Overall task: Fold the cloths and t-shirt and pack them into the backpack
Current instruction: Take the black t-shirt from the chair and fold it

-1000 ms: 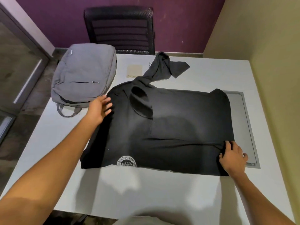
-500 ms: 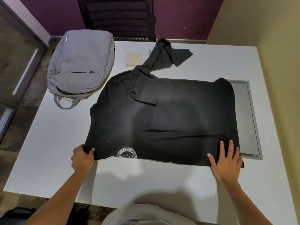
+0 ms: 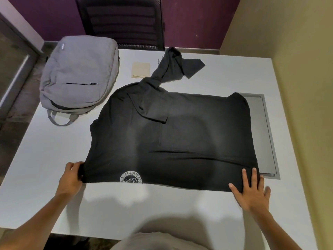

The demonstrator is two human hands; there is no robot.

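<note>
The left hand (image 3: 72,177) has come down from the far shoulder to the near corner of the black t-shirt (image 3: 180,138), fingers clamped on the hem; the right hand (image 3: 252,192) stays flat, fingers spread, on the other corner. With both near corners held on the desk (image 3: 36,150), a fold looks ready. The backpack (image 3: 79,74) waits at the far left.

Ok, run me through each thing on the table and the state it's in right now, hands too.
t-shirt: partly folded, flat, one sleeve trailing away
backpack: lying flat, front pocket zipped
beige cloth: folded, beside the backpack
left hand: gripping the t-shirt's near left corner
right hand: fingers spread, pressing the near right corner
</note>
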